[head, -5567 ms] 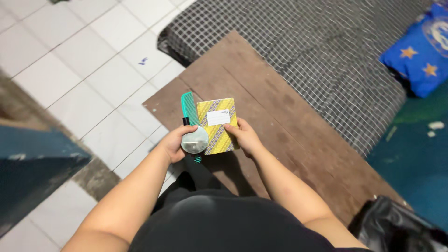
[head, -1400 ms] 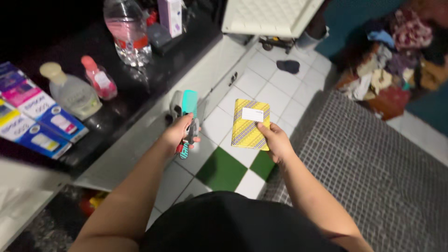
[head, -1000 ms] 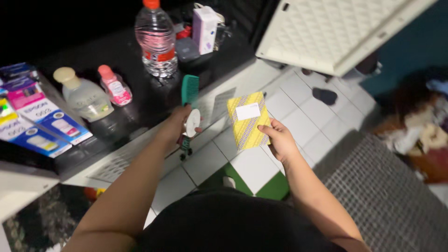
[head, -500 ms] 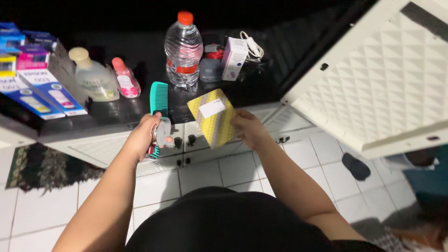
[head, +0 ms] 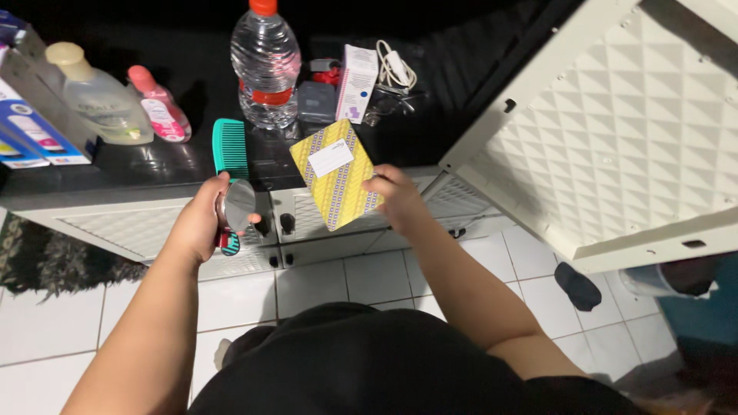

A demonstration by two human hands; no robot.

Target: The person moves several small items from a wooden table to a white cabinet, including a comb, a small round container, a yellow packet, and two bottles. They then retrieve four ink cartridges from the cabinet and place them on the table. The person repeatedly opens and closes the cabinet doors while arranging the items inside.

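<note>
A teal comb [head: 230, 151] and a small round mirror [head: 239, 206] are held together in the left hand [head: 201, 223]. The fingers [head: 224, 184] are curled closed around both; the thumb is pressed along the mirror's near edge. The comb's toothed end is pointed up and away, over the front edge of a dark countertop [head: 154, 161], while its handle tip is seen below the palm.

A yellow patterned booklet [head: 336, 174] with a white label is gripped by the right hand [head: 394, 198]. It is pinched at its right edge, thumb on the front, the other fingers hidden behind. The booklet is tilted, its upper corner over the counter's front edge, its lower half in front of the white drawer fronts [head: 307, 219]. The two hands are kept apart, with a gap of cabinet front between mirror and booklet.

Just behind the comb and booklet, a clear water bottle [head: 265, 69] with a red cap is stood upright. Beside it a small white box [head: 356, 81] and a coiled white cable [head: 394, 69] are found. Farther left, a pink bottle [head: 160, 105] and a pale bottle [head: 96, 96] are laid near blue boxes [head: 34, 131]. To the right, an open white door panel [head: 615, 131] is swung outward, bounding that side. White floor tiles [head: 46, 323] are seen below.
</note>
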